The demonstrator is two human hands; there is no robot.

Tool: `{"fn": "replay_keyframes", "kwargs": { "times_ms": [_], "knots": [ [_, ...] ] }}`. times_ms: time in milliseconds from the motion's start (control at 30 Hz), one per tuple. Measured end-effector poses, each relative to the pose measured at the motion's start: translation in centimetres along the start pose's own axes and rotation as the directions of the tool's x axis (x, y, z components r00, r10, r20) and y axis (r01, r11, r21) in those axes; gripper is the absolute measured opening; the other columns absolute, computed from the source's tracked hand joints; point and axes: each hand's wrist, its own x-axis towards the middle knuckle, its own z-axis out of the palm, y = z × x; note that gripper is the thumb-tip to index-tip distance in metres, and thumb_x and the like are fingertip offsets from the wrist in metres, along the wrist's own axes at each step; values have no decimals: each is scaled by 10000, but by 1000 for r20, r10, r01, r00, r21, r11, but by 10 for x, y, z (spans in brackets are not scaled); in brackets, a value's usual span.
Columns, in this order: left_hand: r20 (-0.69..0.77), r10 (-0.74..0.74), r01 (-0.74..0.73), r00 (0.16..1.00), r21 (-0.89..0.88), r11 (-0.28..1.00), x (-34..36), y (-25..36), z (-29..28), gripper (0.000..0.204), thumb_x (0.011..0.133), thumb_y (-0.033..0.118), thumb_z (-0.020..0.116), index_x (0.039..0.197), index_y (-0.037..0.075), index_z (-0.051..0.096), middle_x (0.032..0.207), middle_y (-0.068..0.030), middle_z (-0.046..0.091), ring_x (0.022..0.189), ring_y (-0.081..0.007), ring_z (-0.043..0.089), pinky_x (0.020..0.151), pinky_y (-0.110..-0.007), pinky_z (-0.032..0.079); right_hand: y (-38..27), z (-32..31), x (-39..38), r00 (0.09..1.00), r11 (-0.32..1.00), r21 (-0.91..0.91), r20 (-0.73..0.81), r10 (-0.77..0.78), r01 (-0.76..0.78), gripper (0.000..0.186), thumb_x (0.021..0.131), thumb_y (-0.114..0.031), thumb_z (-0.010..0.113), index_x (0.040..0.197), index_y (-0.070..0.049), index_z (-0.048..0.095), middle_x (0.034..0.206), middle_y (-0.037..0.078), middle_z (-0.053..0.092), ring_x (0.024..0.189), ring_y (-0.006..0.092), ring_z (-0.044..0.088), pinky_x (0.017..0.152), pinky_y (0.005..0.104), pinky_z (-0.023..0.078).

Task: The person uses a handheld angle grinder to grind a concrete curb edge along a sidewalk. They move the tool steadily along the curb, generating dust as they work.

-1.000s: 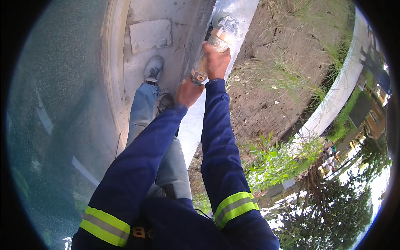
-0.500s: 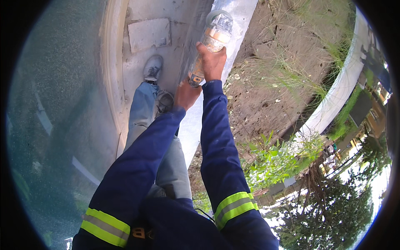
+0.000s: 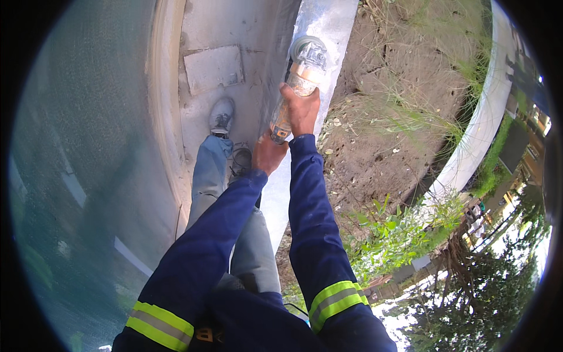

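Observation:
A dusty angle grinder (image 3: pixel 306 73) with a round disc at its far end lies over the top of a pale concrete kerb wall (image 3: pixel 328 23). Its disc appears to rest flat on that surface, though the contact is partly hidden by the tool head. My right hand (image 3: pixel 302 108) is wrapped round the front of the body, just behind the orange band. Lower down, my left hand (image 3: pixel 269 154) grips the rear end of the grinder. Both of my arms reach forward in dark blue sleeves with yellow reflective bands.
Left of the wall runs a paved strip with a loose square slab (image 3: pixel 213 69) and my grey shoe (image 3: pixel 221 115). Beyond its edging lies a dark road (image 3: pixel 88 129). On the right is a soil bed (image 3: pixel 393 117) with grass, leafy plants (image 3: pixel 393 234) and a curved white kerb (image 3: pixel 469 146).
In the picture, the grinder and both hands sit a little lower than before, along with the shoes and slab. Both hands keep their hold.

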Motion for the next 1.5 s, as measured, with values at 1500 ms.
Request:
{"fn": "replay_keyframes", "kwargs": {
  "times_ms": [1500],
  "knots": [
    [70, 5, 2, 998, -101, 995, 49, 48, -28, 388, 836, 203, 723, 1138, -38, 694, 989, -288, 756, 1014, -477, 718, 851, -534, 569, -37, 20, 51, 999, 999, 47, -34, 7, -5, 738, 747, -338, 889, 1215, 146, 585, 1079, 284, 740, 944, 353, 755, 857, 435, 590]
  ]
}}
